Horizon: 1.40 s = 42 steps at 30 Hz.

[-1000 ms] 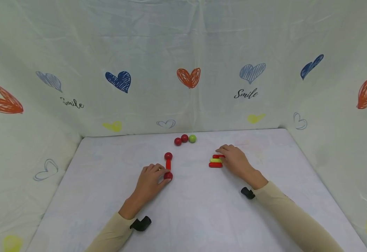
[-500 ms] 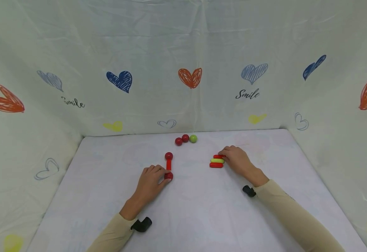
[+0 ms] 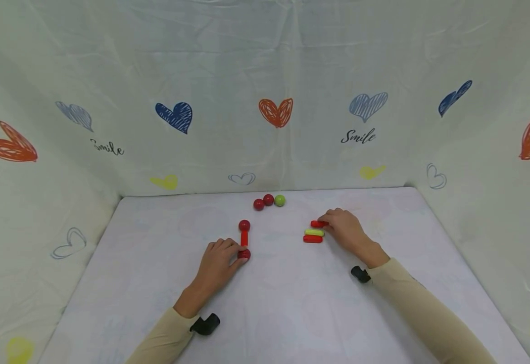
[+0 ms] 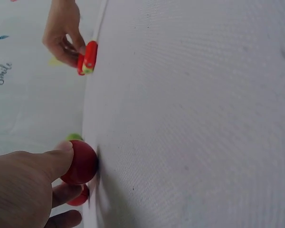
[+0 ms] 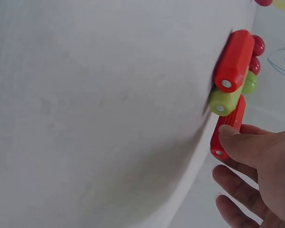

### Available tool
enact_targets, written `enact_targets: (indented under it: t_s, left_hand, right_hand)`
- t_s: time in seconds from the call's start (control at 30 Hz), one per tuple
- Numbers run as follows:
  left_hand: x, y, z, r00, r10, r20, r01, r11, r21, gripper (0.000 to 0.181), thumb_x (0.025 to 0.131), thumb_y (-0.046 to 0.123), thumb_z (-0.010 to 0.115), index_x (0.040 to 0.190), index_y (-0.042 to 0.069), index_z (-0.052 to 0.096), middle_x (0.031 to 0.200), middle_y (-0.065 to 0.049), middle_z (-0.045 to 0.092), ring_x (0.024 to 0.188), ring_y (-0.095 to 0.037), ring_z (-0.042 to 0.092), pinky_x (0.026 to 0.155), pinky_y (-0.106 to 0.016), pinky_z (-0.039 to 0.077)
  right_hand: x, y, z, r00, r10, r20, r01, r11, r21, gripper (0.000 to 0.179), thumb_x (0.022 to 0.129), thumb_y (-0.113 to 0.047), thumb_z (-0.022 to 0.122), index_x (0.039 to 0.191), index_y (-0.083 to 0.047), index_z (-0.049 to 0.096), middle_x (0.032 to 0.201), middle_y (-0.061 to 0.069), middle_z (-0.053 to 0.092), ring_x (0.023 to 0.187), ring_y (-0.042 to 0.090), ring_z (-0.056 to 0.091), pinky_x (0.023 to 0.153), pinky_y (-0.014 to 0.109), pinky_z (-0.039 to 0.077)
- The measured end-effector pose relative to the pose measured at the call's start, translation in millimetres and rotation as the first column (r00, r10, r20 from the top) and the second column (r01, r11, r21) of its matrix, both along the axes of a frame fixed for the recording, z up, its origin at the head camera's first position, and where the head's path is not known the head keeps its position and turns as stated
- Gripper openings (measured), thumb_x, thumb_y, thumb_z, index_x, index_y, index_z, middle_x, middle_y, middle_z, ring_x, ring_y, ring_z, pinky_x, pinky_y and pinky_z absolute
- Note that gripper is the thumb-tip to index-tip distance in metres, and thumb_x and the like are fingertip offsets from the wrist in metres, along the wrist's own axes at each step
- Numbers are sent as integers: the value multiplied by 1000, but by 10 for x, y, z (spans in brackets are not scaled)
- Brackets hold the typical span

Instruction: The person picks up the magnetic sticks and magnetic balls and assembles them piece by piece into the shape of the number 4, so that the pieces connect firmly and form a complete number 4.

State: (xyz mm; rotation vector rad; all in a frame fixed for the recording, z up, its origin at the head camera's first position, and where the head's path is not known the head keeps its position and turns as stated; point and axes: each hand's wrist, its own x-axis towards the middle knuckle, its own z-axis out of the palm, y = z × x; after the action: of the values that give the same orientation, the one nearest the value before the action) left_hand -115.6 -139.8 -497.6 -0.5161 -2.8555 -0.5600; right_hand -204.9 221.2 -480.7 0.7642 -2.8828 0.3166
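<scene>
Glossy red balls [image 4: 82,162], smooth (plastic-looking) red rods [image 5: 234,61].

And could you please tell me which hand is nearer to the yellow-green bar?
Right: the right hand pinches the red bar just beyond the yellow-green bar, while the left hand, farther off to its left, holds a red ball.

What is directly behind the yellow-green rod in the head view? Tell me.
A red rod, pinched by the right hand, is behind the yellow-green rod. The hand covers its right end there.
</scene>
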Motion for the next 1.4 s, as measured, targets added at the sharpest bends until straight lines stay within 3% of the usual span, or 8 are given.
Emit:
enact_targets:
  t_s: [0.2, 0.53, 0.87, 1.07, 1.4]
  left_hand:
    - [-4, -3, -30, 1000, -7, -18, 6, 999, -34, 33, 87, 24, 89, 117, 12, 80, 103, -3, 70, 99, -25, 61, 95, -48, 52]
    - [-8, 0, -28, 999, -19, -34, 18, 999, -34, 33, 87, 23, 89, 117, 12, 80, 105, -5, 67, 100, -26, 61, 93, -49, 51]
    - [2, 22, 1, 1000, 0, -17, -2, 997, -76, 34, 89, 26, 88, 119, 13, 80, 106, -3, 70, 102, -25, 62, 97, -48, 51]
    - [3, 35, 6, 1000, 16, -3, -16, 996, -82, 36, 88, 27, 88, 120, 13, 80, 106, -3, 70, 102, -25, 62, 96, -48, 52]
    - [1, 32, -3, 1000, 6, -12, -7, 997, -73, 35, 87, 26, 89, 117, 12, 79, 105, -4, 70, 98, -25, 63, 94, -48, 53]
  right_hand:
    - [70, -40, 101, 999, 11, -45, -12, 1000, -22, 27, 86, 2, 85, 111, -3, 80, 100, 10, 78, 90, 30, 70, 82, 44, 60]
    - [284, -356, 132, 984, 143, -108, -151, 986, -69, 28, 83, -1, 88, 110, -8, 80, 100, 4, 77, 91, 25, 70, 82, 40, 60]
    - [480, -752, 12, 958, 273, -87, -280, 957, -79, 25, 86, -4, 87, 109, -11, 81, 99, 0, 76, 90, 20, 68, 80, 33, 58]
    - [499, -949, -21, 957, 290, -17, -290, 953, -90, 25, 88, -7, 86, 113, -12, 81, 101, 0, 77, 93, 20, 70, 83, 32, 59]
    - [492, -1169, -67, 954, 299, 21, -296, 951, -95, 23, 92, -10, 84, 114, -15, 82, 102, -2, 77, 94, 18, 69, 86, 32, 58]
